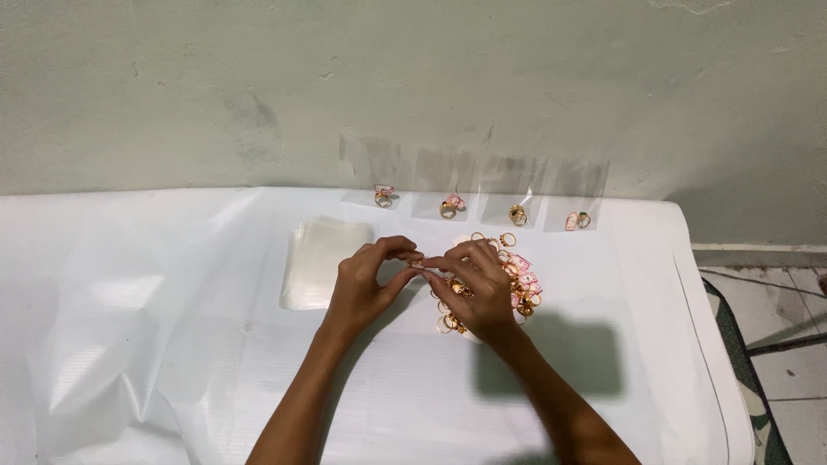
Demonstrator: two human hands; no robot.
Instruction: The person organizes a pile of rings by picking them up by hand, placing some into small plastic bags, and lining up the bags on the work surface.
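My left hand [366, 280] and my right hand [474, 284] meet fingertip to fingertip over the white table [172, 344], pinching one small gold ring [417, 263] between them. Just under and right of my right hand lies a pile of gold rings with small pink tags [517, 280]. A stack of clear plastic bags [319, 258] lies flat to the left of my left hand.
Several clear bags lean against the grey wall at the table's back edge, each with a ring inside: [382, 196], [450, 205], [517, 213], [577, 220]. The table's right edge [715, 344] drops to a tiled floor.
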